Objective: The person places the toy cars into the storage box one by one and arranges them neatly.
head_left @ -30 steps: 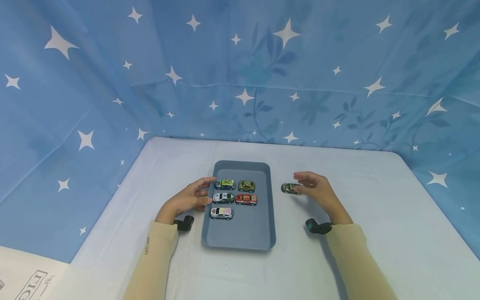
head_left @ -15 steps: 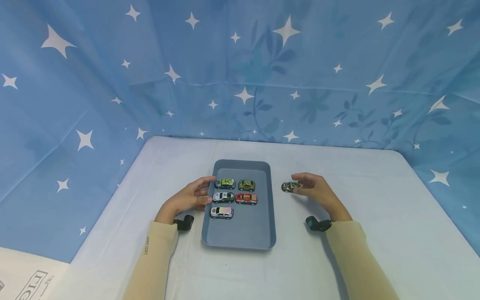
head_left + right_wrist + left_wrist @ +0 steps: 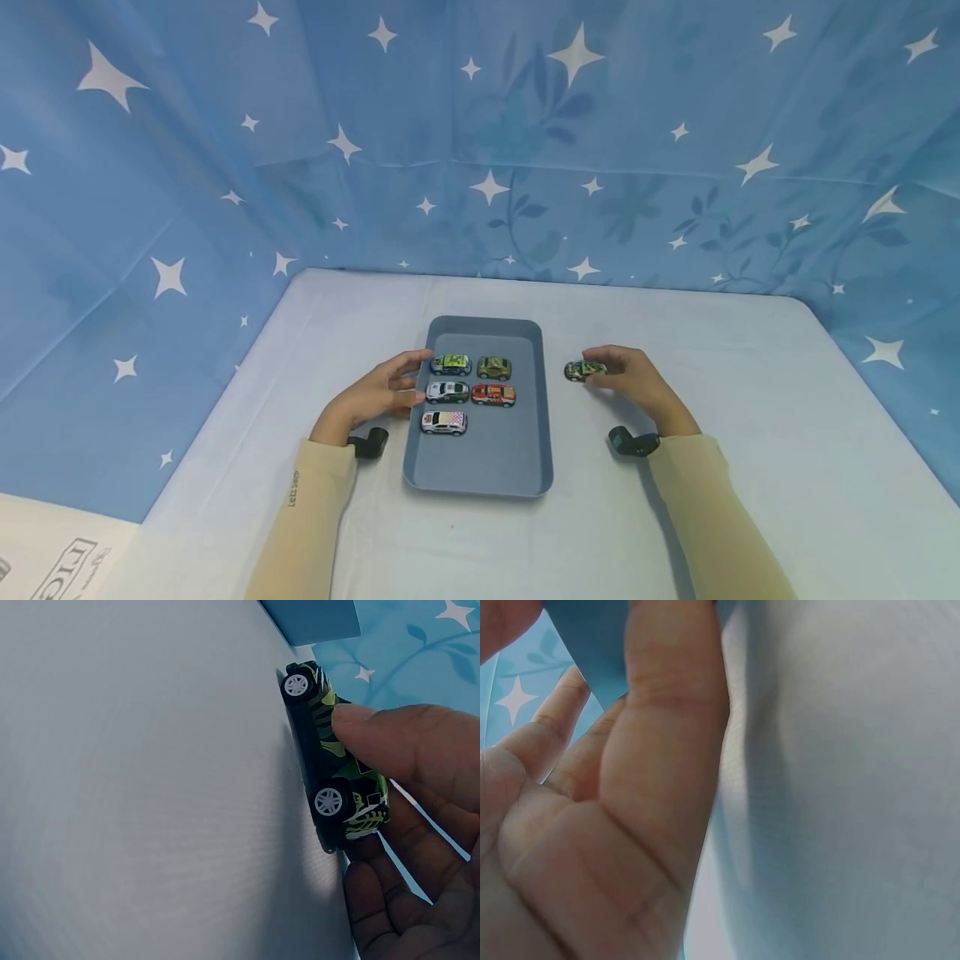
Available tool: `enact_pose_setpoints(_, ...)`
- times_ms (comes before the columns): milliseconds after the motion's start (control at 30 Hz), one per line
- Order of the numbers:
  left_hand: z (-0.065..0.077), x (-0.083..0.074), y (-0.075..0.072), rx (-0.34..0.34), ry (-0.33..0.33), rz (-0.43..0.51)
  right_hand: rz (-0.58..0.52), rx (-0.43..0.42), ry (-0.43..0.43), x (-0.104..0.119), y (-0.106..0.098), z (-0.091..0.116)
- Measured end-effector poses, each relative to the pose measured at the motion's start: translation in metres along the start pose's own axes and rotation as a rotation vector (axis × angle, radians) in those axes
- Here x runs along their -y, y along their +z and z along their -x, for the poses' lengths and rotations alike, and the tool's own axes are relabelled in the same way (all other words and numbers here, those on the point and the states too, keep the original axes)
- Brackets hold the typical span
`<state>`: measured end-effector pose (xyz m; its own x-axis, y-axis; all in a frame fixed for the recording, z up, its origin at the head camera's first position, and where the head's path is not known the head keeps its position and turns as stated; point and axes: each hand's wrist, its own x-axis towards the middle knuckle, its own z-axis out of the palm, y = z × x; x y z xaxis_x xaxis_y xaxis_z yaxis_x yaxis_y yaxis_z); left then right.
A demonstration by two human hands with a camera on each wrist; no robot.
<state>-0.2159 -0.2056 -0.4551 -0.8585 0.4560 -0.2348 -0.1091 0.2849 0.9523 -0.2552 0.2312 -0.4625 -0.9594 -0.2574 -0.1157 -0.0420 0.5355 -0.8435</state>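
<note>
In the head view my right hand [image 3: 633,379] pinches a camouflage toy car [image 3: 582,370] on the white table, just right of the grey-blue tray [image 3: 495,467]. The right wrist view shows the thumb [image 3: 375,739] against the car's patterned side, with other fingers behind it. My left hand [image 3: 378,392] holds the tray's left wall, thumb and index fingertip over the rim. Inside the tray stand a blue-and-yellow car [image 3: 452,364], an olive camouflage car [image 3: 494,367], a white-and-green car [image 3: 447,392], a red car [image 3: 493,395] and a white checkered car [image 3: 444,422].
A white cloth covers the table [image 3: 480,550]. Behind and beside it hangs a blue curtain [image 3: 390,100] with white stars. Part of a printed box [image 3: 60,550] shows at the lower left.
My right hand has shifted slightly left, and its fingers have closed in around the camouflage car. The left hand and the tray's cars keep their places.
</note>
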Motion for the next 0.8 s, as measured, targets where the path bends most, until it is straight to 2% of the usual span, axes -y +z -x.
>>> enact_pose_setpoints(367, -0.001, -0.001, 0.001, -0.009, -0.010, 0.014, 0.041, -0.039, 0.069, 0.001, 0.002, 0.001)
enact_pose_setpoints(533, -0.001, -0.001, 0.003, -0.024, -0.029, 0.010, 0.030, -0.049, 0.068, 0.000, 0.003, 0.003)
enact_pose_setpoints(800, -0.001, 0.000, 0.001, -0.016, -0.017, 0.001, 0.026, -0.036, 0.067, 0.006, 0.001, 0.012)
